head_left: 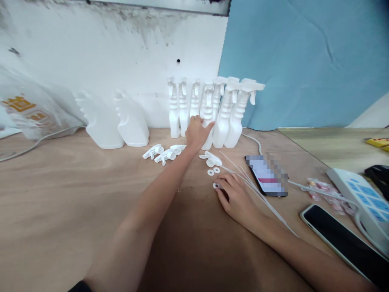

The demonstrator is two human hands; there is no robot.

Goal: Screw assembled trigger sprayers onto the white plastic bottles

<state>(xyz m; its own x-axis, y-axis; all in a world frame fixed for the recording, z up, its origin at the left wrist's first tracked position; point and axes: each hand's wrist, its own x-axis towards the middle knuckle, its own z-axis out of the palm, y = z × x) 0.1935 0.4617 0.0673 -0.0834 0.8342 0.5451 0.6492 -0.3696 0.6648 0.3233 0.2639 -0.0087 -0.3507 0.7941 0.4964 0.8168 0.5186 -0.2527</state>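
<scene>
My left hand (198, 133) reaches across the table with its thumb and fingers around the lower body of a white spray bottle (208, 106), which stands upright in a cluster. My right hand (235, 196) rests on the tabletop, its fingertips closed on a small white washer (216, 185). Just beyond it lie two more white washers (210, 172). A loose trigger spray head (210, 159) with a thin tube is near them. Several other spray heads (165, 155) lie left of my left forearm. Thin clear tubes (267, 205) stretch out to the right of my right hand.
Two white bottles without heads (133, 121) stand left by the wall. Other capped spray bottles (237, 117) surround the held one. To the right are a lit phone (269, 178), a dark phone (340, 239), wrapped packets (330, 194), a power strip (361, 194) and cables. A plastic bag (36, 109) sits far left.
</scene>
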